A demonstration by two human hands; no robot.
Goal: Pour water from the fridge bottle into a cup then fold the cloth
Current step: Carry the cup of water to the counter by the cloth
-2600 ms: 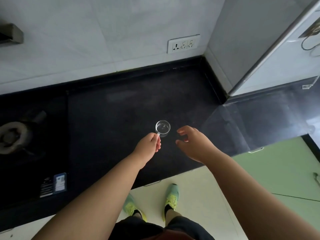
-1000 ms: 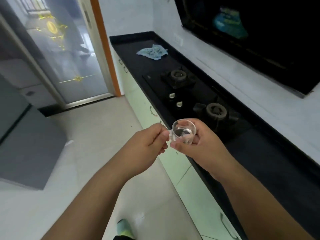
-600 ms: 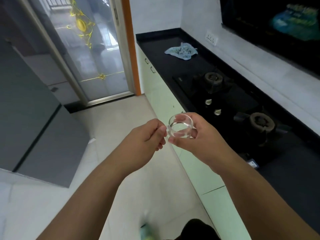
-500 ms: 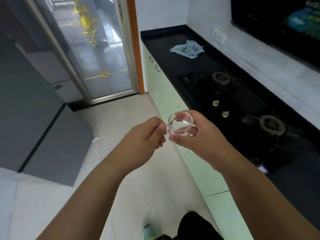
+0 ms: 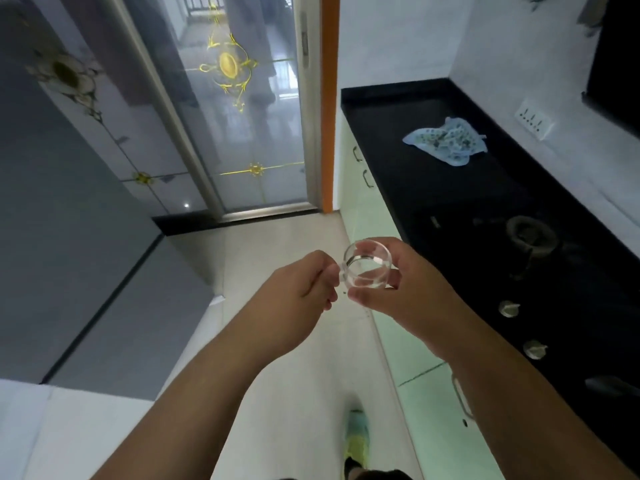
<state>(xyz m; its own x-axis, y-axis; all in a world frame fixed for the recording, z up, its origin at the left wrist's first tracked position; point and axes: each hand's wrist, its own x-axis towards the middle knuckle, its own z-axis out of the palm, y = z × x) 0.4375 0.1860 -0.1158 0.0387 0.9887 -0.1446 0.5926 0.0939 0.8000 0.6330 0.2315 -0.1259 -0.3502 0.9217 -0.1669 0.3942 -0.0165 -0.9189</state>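
Note:
A small clear glass cup (image 5: 367,264) is held in the air above the floor, in front of me. My left hand (image 5: 298,289) pinches its handle on the left side. My right hand (image 5: 401,289) wraps round its body from the right. A crumpled light-blue patterned cloth (image 5: 446,140) lies on the black countertop (image 5: 398,133) far ahead on the right. No bottle is in view.
A gas hob with a burner (image 5: 530,233) and knobs (image 5: 508,308) sits on the counter to my right. Pale green cabinets (image 5: 360,202) run below it. A glass sliding door (image 5: 242,116) stands ahead and a grey fridge (image 5: 69,237) on the left. A wall socket (image 5: 533,117) sits behind the cloth.
I have lifted the cup off the counter with both hands and turned left along the kitchen. The cloth and the door have come nearer.

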